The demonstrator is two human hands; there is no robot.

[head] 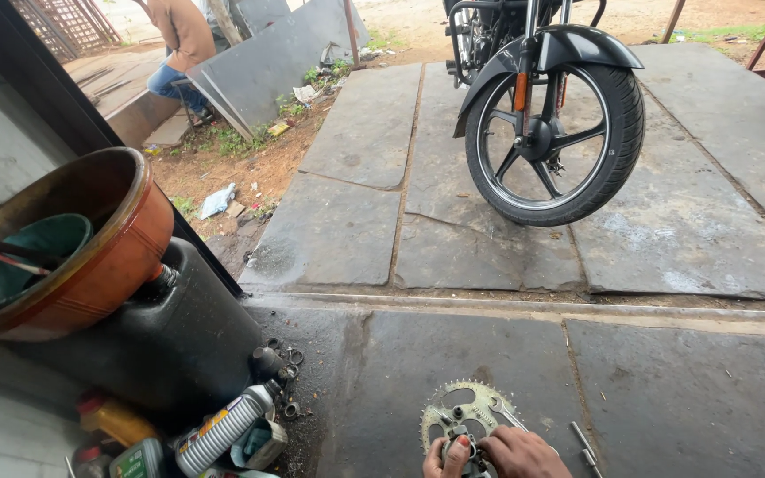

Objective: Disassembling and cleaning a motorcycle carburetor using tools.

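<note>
At the bottom edge of the head view a toothed metal sprocket (464, 409) lies flat on the stone floor. My left hand (445, 458) and my right hand (521, 453) are both closed around a small dark metal part at the sprocket's near side. Only the fingers and knuckles show; the rest of both hands is cut off by the frame. A short metal bolt or pin (583, 443) lies on the floor just right of my right hand.
A motorcycle's front wheel (553, 130) stands ahead on the stone slabs. At left, an orange funnel (90, 252) sits on a black jerry can (170, 341), with oil bottles (223, 429) and small metal rings (290, 363) beside it. A person (179, 44) crouches far back left.
</note>
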